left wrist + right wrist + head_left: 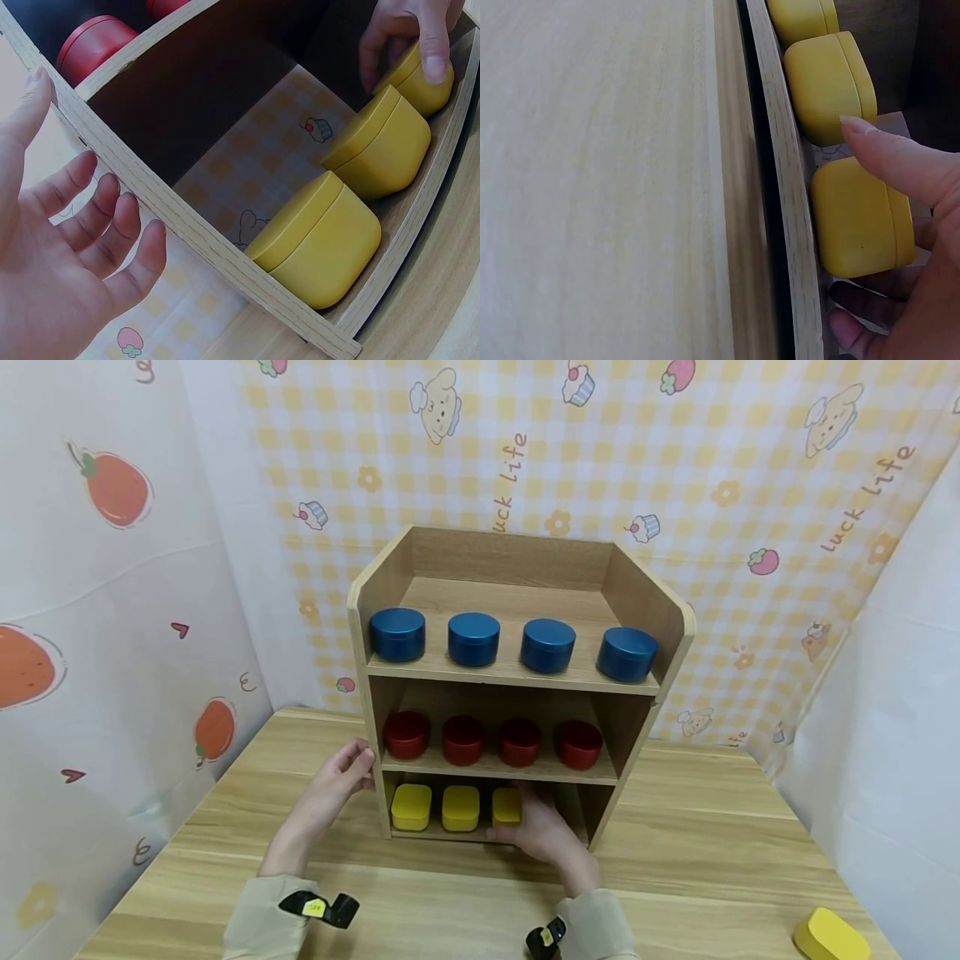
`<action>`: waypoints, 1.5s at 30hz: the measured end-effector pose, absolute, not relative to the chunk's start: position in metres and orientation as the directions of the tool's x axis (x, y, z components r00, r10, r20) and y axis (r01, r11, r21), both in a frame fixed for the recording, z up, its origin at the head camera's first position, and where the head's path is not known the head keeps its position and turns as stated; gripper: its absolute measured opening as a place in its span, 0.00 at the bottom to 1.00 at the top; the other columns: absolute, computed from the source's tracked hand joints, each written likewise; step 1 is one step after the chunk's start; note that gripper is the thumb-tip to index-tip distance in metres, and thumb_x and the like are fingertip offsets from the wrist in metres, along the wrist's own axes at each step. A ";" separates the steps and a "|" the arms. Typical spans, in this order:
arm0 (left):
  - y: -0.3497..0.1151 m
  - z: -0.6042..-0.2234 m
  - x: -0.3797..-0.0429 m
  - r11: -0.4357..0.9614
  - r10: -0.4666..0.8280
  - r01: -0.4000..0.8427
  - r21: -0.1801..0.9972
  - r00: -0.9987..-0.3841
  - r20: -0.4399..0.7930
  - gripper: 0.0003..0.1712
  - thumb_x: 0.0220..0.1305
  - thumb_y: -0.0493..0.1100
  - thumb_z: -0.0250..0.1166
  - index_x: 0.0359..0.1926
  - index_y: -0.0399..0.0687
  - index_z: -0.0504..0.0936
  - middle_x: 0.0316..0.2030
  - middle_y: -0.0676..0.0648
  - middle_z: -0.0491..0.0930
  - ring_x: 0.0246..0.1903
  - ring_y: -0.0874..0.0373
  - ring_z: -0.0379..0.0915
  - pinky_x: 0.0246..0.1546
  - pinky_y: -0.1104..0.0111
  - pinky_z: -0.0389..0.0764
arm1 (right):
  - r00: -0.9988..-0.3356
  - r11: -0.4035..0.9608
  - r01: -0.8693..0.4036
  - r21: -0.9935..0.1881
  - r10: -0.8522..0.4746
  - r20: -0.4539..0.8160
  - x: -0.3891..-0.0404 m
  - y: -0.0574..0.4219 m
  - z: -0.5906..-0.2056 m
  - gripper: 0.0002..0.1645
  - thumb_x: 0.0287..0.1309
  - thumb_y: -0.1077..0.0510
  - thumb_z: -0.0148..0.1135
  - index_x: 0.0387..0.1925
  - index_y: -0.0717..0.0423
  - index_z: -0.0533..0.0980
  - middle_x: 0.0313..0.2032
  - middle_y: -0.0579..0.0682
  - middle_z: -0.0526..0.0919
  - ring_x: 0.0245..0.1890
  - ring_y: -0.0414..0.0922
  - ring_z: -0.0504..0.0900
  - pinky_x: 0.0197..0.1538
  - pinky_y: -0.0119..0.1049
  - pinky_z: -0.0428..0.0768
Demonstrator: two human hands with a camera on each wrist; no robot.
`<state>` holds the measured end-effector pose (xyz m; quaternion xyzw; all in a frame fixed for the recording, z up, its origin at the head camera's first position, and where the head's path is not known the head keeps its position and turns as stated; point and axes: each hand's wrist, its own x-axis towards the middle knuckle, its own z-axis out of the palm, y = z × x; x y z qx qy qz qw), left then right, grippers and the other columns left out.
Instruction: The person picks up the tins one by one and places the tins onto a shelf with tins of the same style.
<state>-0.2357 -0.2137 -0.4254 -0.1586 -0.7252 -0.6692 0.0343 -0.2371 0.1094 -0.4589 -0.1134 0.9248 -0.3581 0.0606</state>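
My right hand (536, 827) is around the third yellow tin (506, 807) on the bottom shelf, thumb on one side and fingers on the other; in the right wrist view this tin (859, 217) sits between them. Two more yellow tins (411, 807) stand in line to its left, rounded square with lids. At the wooden shelf unit's (378, 793) left side is my left hand (337, 785). In the left wrist view its fingers are loosely bent beside the side panel (187, 221), holding nothing, the thumb tip at the panel's edge.
Several round blue tins (474, 639) line the top shelf, and several round red tins (462, 740) the middle one. Another yellow tin (832, 935) lies at the table's (697, 827) front right. Patterned cloth (480, 468) hangs behind the unit.
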 end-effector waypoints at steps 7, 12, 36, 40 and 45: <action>-0.212 -0.424 -0.237 0.057 0.187 0.278 0.959 -0.946 0.263 0.13 0.77 0.43 0.49 0.46 0.33 0.68 0.41 0.43 0.72 0.40 0.57 0.75 0.44 0.67 0.79 | -0.962 0.721 -0.170 -0.672 -0.269 -0.045 -0.232 0.113 -0.451 0.64 0.49 0.41 0.75 0.76 0.57 0.47 0.68 0.65 0.63 0.65 0.62 0.65 0.62 0.56 0.68; -0.211 -0.424 -0.239 0.052 0.193 0.280 0.959 -0.945 0.266 0.13 0.77 0.43 0.50 0.46 0.33 0.69 0.40 0.43 0.72 0.40 0.57 0.75 0.44 0.66 0.79 | -0.964 0.729 -0.187 -0.659 -0.266 -0.021 -0.226 0.120 -0.443 0.62 0.49 0.39 0.74 0.75 0.57 0.50 0.69 0.65 0.61 0.66 0.62 0.63 0.63 0.57 0.66; -0.212 -0.426 -0.239 0.021 0.191 0.285 0.958 -0.942 0.276 0.10 0.77 0.42 0.49 0.44 0.39 0.69 0.40 0.46 0.72 0.40 0.58 0.74 0.43 0.68 0.79 | -0.942 0.606 -0.256 -0.753 -0.332 0.053 -0.174 0.188 -0.400 0.37 0.60 0.40 0.65 0.65 0.52 0.68 0.61 0.52 0.72 0.59 0.54 0.71 0.55 0.56 0.72; -0.214 -0.427 -0.238 0.029 0.181 0.281 0.959 -0.945 0.272 0.09 0.77 0.42 0.49 0.45 0.39 0.69 0.41 0.45 0.72 0.41 0.59 0.74 0.43 0.68 0.79 | -0.958 0.612 -0.222 -0.759 -0.281 0.054 -0.167 0.198 -0.402 0.34 0.60 0.42 0.66 0.63 0.51 0.70 0.58 0.50 0.75 0.58 0.52 0.73 0.52 0.52 0.74; -0.214 -0.428 -0.237 0.029 0.181 0.274 0.961 -0.947 0.264 0.10 0.77 0.42 0.50 0.45 0.38 0.69 0.41 0.46 0.72 0.40 0.59 0.74 0.43 0.68 0.79 | -0.972 0.608 -0.204 -0.767 -0.218 0.085 -0.159 0.213 -0.410 0.29 0.61 0.48 0.67 0.59 0.55 0.73 0.56 0.53 0.76 0.56 0.52 0.73 0.48 0.46 0.77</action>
